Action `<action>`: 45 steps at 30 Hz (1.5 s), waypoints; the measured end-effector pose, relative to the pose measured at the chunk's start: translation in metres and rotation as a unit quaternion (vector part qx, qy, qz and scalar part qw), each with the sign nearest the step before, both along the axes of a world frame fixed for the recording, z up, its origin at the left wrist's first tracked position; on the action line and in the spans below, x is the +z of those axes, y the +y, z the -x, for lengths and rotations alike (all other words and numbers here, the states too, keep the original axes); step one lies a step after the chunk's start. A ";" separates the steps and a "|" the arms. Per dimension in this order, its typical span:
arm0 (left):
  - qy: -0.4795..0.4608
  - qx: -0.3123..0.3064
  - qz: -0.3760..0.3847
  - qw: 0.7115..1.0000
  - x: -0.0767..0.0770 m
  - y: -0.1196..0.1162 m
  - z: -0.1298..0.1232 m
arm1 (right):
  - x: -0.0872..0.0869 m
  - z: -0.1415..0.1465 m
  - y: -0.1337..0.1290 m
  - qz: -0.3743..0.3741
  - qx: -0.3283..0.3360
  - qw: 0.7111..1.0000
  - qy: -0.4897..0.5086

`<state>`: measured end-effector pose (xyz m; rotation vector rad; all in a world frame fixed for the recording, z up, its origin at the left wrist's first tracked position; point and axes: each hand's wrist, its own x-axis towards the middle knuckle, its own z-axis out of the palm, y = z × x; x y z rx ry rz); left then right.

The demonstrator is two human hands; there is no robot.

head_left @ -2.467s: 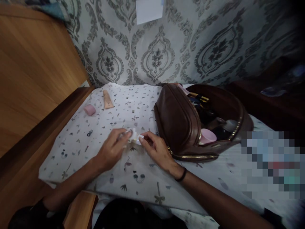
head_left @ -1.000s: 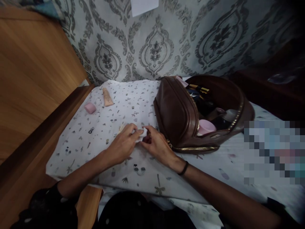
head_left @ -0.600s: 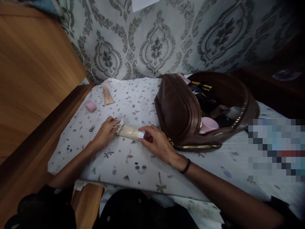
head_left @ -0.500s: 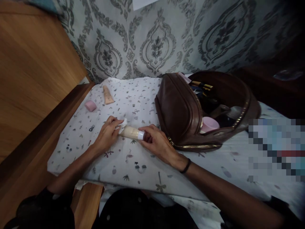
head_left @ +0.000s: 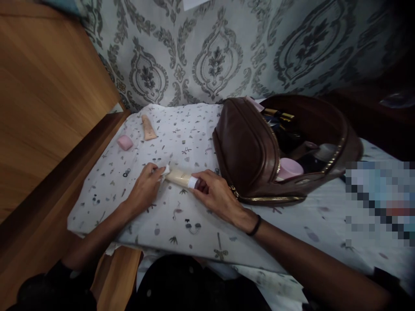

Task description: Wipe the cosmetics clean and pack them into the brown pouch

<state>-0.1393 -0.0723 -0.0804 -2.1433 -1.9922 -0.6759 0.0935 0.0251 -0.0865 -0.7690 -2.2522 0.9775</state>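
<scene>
My right hand grips a beige squeeze tube by its white cap end, with thumb and fingers around the cap. The tube lies tilted just over the patterned cloth, its flat end toward the left. A crumpled white tissue is pinched in my left hand, touching or very near that flat end. Farther back on the left rest a second, peach-coloured tube and a small pink rounded item.
A brown leather bag stands unzipped on the right, with a pink container and several cosmetics inside. The printed cloth covers the table. Wooden panels border the left, and a patterned curtain hangs behind.
My left hand has slid slightly left with the tissue, uncovering more of the tube's flat end. The right hand keeps its hold on the cap. The view has shifted a little.
</scene>
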 end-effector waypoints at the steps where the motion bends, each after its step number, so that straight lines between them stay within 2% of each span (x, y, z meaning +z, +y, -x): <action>1: -0.004 0.005 0.000 1.000 0.002 -0.002 0.004 | 0.001 0.000 0.000 0.001 -0.001 1.000 0.000; 4: -0.020 -0.001 -0.032 0.999 0.008 -0.008 -0.005 | 0.001 0.002 -0.001 0.017 -0.009 1.000 0.008; 7: -0.018 -0.073 -0.104 0.992 0.009 -0.012 -0.035 | 0.002 0.003 -0.001 0.068 0.001 0.997 0.035; 10: 0.041 -0.134 -0.134 0.981 0.007 -0.012 -0.059 | 0.002 0.003 -0.001 0.148 0.017 0.986 0.073; 13: 0.070 -0.101 -0.131 0.984 0.006 -0.006 -0.055 | 0.003 0.002 -0.001 0.228 0.040 0.968 0.093; 16: 0.048 -0.031 -0.135 0.989 0.012 0.003 -0.032 | 0.006 0.002 -0.002 0.287 0.055 0.950 0.110; 19: 0.018 0.003 -0.141 0.990 0.020 0.010 -0.016 | 0.009 0.003 -0.004 0.329 0.058 0.934 0.123; 22: -0.019 0.001 -0.142 0.990 0.020 0.010 -0.024 | 0.009 0.003 -0.006 0.382 0.072 0.910 0.144; 27: -0.055 -0.098 -0.110 0.988 0.012 0.001 -0.063 | 0.004 0.006 -0.005 0.480 0.076 0.845 0.222; 30: -0.060 -0.129 -0.105 0.984 0.014 -0.001 -0.071 | 0.003 0.006 -0.003 0.513 0.096 0.816 0.249; 33: -0.086 -0.099 -0.130 0.983 0.021 0.005 -0.062 | 0.004 0.006 -0.003 0.535 0.108 0.803 0.238; 36: -0.154 -0.011 -0.149 0.977 0.026 0.017 -0.049 | 0.006 0.006 -0.004 0.552 0.116 0.791 0.238; 38: -0.220 0.039 -0.143 0.964 0.027 0.022 -0.046 | 0.007 0.007 -0.005 0.553 0.120 0.787 0.244; 40: -0.284 0.054 -0.118 0.950 0.027 0.023 -0.050 | 0.009 0.008 -0.007 0.544 0.123 0.791 0.251; 42: -0.334 0.040 -0.069 0.939 0.026 0.020 -0.059 | 0.011 0.009 -0.007 0.523 0.122 0.804 0.255; 45: -0.377 0.011 -0.002 0.926 0.026 0.013 -0.072 | 0.013 0.008 -0.007 0.471 0.105 0.838 0.253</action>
